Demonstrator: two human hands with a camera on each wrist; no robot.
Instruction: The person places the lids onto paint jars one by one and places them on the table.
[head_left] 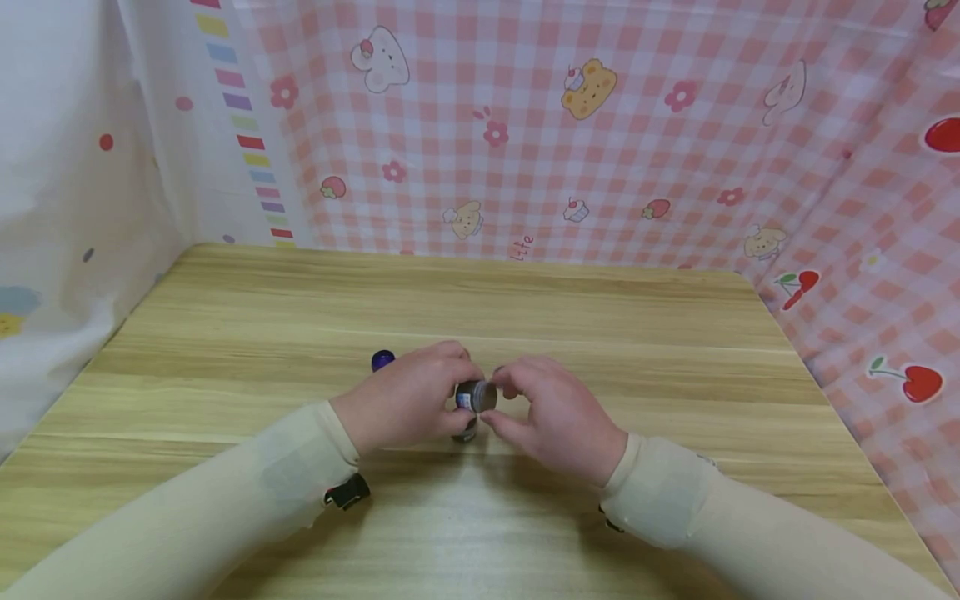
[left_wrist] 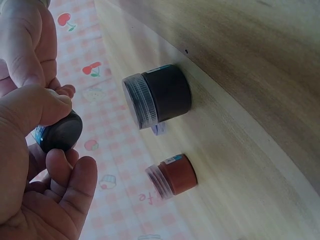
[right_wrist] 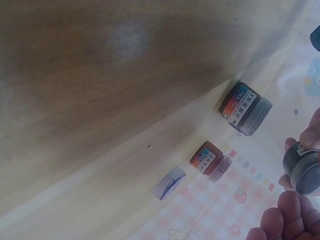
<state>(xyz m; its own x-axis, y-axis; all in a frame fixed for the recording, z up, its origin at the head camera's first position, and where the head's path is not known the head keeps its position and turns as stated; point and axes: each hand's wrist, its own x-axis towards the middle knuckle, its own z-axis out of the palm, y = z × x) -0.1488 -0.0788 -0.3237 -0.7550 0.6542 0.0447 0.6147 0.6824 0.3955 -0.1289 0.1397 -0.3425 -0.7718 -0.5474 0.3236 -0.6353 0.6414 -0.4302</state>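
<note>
My left hand (head_left: 412, 396) grips a small dark paint jar (head_left: 472, 397) between thumb and fingers, off the table. Its clear lid (right_wrist: 307, 177) points toward my right hand (head_left: 558, 412). The right thumb and fingers are bent loosely about the lid end, with a gap showing; whether a fingertip touches is hard to tell. Below them, another dark paint jar (left_wrist: 167, 92) stands on the table with its clear lid on. Beside it stands a reddish-brown paint jar (left_wrist: 177, 175), also lidded, which the hands hide in the head view.
A loose clear lid with blue-purple stains (right_wrist: 169, 183) lies on the wooden table (head_left: 600, 308) near the brown jar. A purple-topped item (head_left: 382, 359) shows behind my left hand. Checked cloth (head_left: 517, 133) hangs along the back and right.
</note>
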